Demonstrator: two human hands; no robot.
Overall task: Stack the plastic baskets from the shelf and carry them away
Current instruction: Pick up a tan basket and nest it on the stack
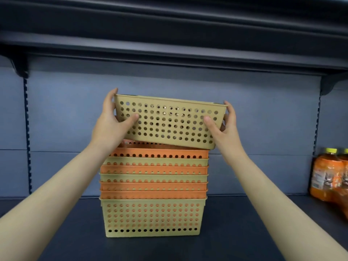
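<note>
Head view, both hands' fingers (pixel 131 119) clasping tan basket (pixel 169 121) ends, tilted over nested stack (pixel 153 185).

Nested stack of perforated tan and orange plastic baskets (pixel 153 185) standing mid-shelf on dark blue metal shelf board (pixel 235 232), well forward of the blue back panel (pixel 75 113). Directly above the stack, a single tan perforated plastic basket (pixel 169 122), tilted, lower right edge just over the stack's top rim, left end higher. Left hand (pixel 111 125) on that basket's left end, thumb across the front wall; right hand (pixel 225 129) on the right end, thumb likewise on the front. Far right on the same board, well apart from the stack, shrink-wrapped pack of orange drink bottles (pixel 331 178). Overhead, underside of the next dark shelf (pixel 169 44).
</note>
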